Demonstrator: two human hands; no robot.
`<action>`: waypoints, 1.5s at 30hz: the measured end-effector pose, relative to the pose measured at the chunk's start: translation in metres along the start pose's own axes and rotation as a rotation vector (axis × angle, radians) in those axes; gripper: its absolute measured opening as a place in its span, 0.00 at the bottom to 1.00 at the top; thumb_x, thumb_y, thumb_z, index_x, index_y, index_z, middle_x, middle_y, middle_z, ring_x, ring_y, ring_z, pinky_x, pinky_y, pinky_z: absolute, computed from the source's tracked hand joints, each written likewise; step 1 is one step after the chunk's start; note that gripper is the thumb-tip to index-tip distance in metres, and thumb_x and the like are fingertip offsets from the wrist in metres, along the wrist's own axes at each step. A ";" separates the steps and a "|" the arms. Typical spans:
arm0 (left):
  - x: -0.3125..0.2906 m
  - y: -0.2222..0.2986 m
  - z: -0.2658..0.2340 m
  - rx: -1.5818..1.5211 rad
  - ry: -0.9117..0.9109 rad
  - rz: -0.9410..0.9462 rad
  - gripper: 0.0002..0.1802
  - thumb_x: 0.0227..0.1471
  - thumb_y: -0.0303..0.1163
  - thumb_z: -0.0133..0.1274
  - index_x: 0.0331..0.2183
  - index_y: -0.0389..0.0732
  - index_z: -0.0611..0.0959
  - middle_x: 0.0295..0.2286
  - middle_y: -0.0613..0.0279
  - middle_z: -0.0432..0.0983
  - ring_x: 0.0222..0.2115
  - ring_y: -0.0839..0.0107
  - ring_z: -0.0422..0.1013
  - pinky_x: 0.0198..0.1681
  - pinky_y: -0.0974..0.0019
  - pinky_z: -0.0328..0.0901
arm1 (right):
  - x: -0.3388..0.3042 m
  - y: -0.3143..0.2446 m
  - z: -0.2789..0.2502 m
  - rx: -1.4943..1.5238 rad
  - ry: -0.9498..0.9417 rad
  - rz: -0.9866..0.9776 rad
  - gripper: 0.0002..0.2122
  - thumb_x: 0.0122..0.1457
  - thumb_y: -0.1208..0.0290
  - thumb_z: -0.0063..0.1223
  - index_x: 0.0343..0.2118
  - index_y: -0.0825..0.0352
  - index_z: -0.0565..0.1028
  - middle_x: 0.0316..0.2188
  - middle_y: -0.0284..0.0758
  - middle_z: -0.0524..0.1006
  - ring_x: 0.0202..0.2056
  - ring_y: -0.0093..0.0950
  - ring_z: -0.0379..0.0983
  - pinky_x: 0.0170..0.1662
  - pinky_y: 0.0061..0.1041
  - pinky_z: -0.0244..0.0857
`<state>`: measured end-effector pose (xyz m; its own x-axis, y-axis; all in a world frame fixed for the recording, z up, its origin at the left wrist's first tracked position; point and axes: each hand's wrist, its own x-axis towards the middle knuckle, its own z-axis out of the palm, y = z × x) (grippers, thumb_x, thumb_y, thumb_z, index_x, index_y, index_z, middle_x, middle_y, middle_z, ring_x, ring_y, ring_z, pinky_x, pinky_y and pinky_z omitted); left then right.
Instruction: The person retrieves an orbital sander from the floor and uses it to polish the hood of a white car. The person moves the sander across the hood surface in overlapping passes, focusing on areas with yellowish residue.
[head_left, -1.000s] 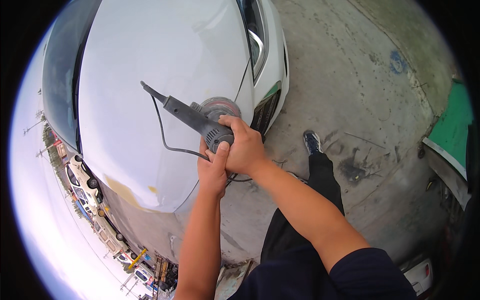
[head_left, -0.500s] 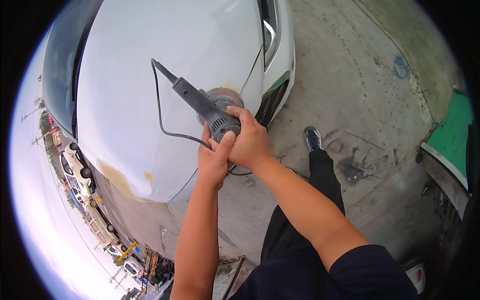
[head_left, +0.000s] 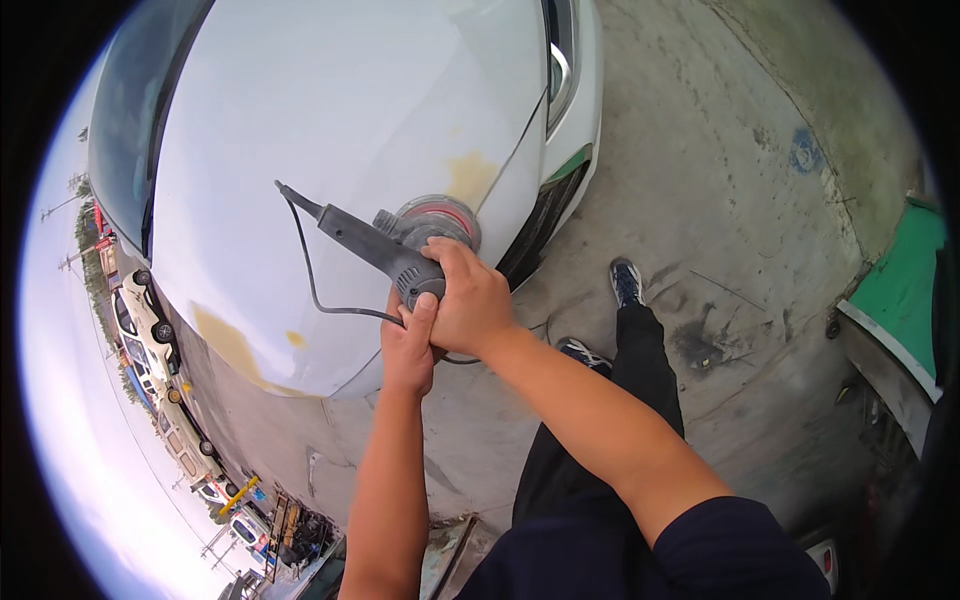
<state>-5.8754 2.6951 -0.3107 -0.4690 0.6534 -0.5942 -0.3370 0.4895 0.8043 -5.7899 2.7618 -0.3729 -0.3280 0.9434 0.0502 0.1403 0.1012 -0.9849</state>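
A dark grey electric sander point(head_left: 365, 243) with a round pad edged in red rests on the white car hood point(head_left: 300, 130). My left hand point(head_left: 408, 345) is wrapped round the rear end of its body, the thumb lying on top. Over the head end, my right hand point(head_left: 470, 295) grips the sander beside the pad. The pad sits just below a yellowish filler patch point(head_left: 470, 176) by the hood's edge. From the handle's thin end a black cord point(head_left: 312, 270) loops back under my hands. The pad's underside is hidden.
Another yellowish patch point(head_left: 235, 345) marks the hood's front corner. My shoes point(head_left: 626, 283) stand on the concrete floor point(head_left: 720, 200). At right lies a green panel point(head_left: 895, 285). Several parked vehicles point(head_left: 145, 325) line the far left. The car's windshield point(head_left: 130, 130) is at upper left.
Both hands have drawn the sander nearer and slightly left across the hood, and its handle has swung to a flatter angle. More of the filler patch by the edge now shows.
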 end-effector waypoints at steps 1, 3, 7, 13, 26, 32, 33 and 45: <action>0.012 0.006 0.011 0.000 -0.021 0.023 0.39 0.61 0.44 0.64 0.65 0.37 0.67 0.47 0.61 0.77 0.43 0.73 0.76 0.41 0.68 0.74 | 0.012 0.001 -0.008 -0.017 0.017 0.011 0.27 0.49 0.59 0.68 0.50 0.67 0.74 0.50 0.43 0.80 0.50 0.46 0.79 0.51 0.41 0.75; 0.031 0.019 0.034 0.035 -0.040 0.010 0.41 0.60 0.43 0.65 0.64 0.30 0.67 0.47 0.59 0.77 0.44 0.74 0.75 0.48 0.69 0.71 | 0.038 0.006 -0.030 -0.041 0.048 -0.014 0.30 0.45 0.57 0.72 0.50 0.67 0.74 0.47 0.43 0.81 0.46 0.46 0.81 0.48 0.41 0.77; 0.064 0.021 0.099 0.164 0.018 0.085 0.61 0.51 0.51 0.70 0.69 0.23 0.56 0.48 0.53 0.78 0.48 0.72 0.74 0.52 0.71 0.68 | 0.081 0.017 -0.080 -0.200 0.058 0.056 0.36 0.40 0.54 0.77 0.51 0.67 0.74 0.43 0.44 0.83 0.41 0.45 0.83 0.45 0.39 0.77; 0.044 0.009 0.095 0.022 0.028 -0.044 0.56 0.54 0.40 0.68 0.71 0.29 0.56 0.47 0.58 0.76 0.48 0.73 0.72 0.54 0.69 0.66 | 0.063 0.018 -0.080 -0.252 -0.013 0.062 0.37 0.41 0.55 0.78 0.52 0.67 0.73 0.45 0.47 0.82 0.43 0.45 0.82 0.45 0.38 0.76; 0.006 -0.011 0.008 -0.344 0.096 0.047 0.46 0.58 0.40 0.66 0.69 0.36 0.62 0.49 0.62 0.76 0.46 0.77 0.74 0.47 0.71 0.71 | 0.025 -0.017 -0.008 -0.276 -0.254 -0.093 0.34 0.47 0.56 0.73 0.56 0.66 0.71 0.53 0.44 0.79 0.50 0.48 0.79 0.50 0.42 0.75; 0.051 0.003 0.080 -0.091 0.059 -0.042 0.62 0.46 0.50 0.73 0.70 0.27 0.60 0.49 0.49 0.80 0.37 0.77 0.74 0.45 0.72 0.69 | 0.074 -0.003 -0.069 -0.368 -0.148 0.107 0.37 0.44 0.57 0.77 0.55 0.68 0.70 0.47 0.46 0.80 0.45 0.44 0.82 0.45 0.39 0.76; 0.056 0.004 0.093 -0.062 0.039 -0.044 0.63 0.45 0.51 0.73 0.69 0.27 0.60 0.49 0.47 0.80 0.38 0.75 0.75 0.45 0.71 0.69 | 0.077 -0.001 -0.080 -0.378 -0.121 0.147 0.37 0.44 0.57 0.77 0.55 0.69 0.70 0.45 0.46 0.81 0.44 0.44 0.82 0.44 0.38 0.76; 0.017 -0.006 0.055 -0.311 0.149 -0.007 0.62 0.47 0.48 0.74 0.71 0.31 0.60 0.39 0.59 0.81 0.35 0.79 0.74 0.42 0.73 0.68 | 0.048 -0.007 -0.049 -0.383 -0.269 -0.072 0.38 0.46 0.58 0.74 0.58 0.68 0.68 0.53 0.48 0.78 0.51 0.49 0.79 0.52 0.41 0.74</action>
<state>-5.8363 2.7354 -0.3264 -0.5725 0.5480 -0.6099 -0.5623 0.2790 0.7785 -5.7612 2.8215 -0.3552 -0.5726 0.8195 0.0214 0.4264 0.3200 -0.8460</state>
